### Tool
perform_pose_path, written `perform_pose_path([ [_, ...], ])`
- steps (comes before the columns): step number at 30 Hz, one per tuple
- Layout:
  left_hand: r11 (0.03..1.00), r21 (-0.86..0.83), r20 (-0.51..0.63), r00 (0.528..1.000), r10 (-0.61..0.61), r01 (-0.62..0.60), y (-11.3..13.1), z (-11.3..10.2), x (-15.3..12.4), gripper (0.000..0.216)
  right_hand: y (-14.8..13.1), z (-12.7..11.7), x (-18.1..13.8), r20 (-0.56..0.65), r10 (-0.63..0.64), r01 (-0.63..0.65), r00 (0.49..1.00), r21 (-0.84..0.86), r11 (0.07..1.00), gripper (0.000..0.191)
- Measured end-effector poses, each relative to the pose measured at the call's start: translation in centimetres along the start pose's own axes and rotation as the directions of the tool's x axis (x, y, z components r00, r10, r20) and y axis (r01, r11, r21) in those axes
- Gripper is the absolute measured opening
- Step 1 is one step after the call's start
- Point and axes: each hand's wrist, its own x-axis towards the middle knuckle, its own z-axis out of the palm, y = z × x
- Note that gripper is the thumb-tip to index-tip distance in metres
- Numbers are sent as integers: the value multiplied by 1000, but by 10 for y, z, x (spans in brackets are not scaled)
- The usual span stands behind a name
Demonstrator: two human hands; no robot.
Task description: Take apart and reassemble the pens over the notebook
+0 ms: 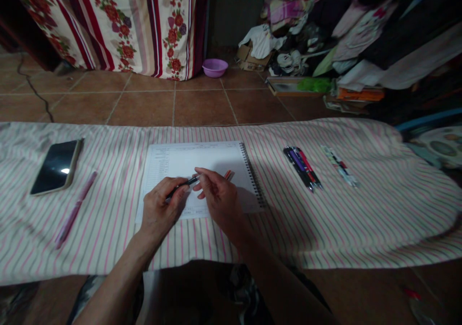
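Note:
Over an open spiral notebook (220, 154), my left hand (159, 204) is closed around a dark pen (191, 181) that slants up to the right. The fingertips of my right hand (221, 199) pinch at the pen's upper end. Behind the right hand an orange-tipped, pen-like thing (227, 174) pokes out; its lower part is hidden by the fingers. The notebook's page is mostly blank white, with a printed column down its left side and the wire binding on the right.
A striped cloth (119, 171) covers the surface. On the left lie a phone (56, 166) and a pinkish pen (76, 209). Several dark and coloured pens (302, 168) and some whitish pens (341, 166) lie right. Beyond, a purple basin (215, 68) stands on the tiled floor.

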Motion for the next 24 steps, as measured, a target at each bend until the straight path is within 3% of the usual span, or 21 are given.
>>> perform_pose_path([
  [14,999,-51,21,1000,-12,13,0,0,1,14,1,1,-3,64,-75,82,995,-119,990,29],
  [24,1000,-4,72,997,12,-12,-6,1,-2,19,1,0,-5,101,-28,40,994,-121,992,29],
])
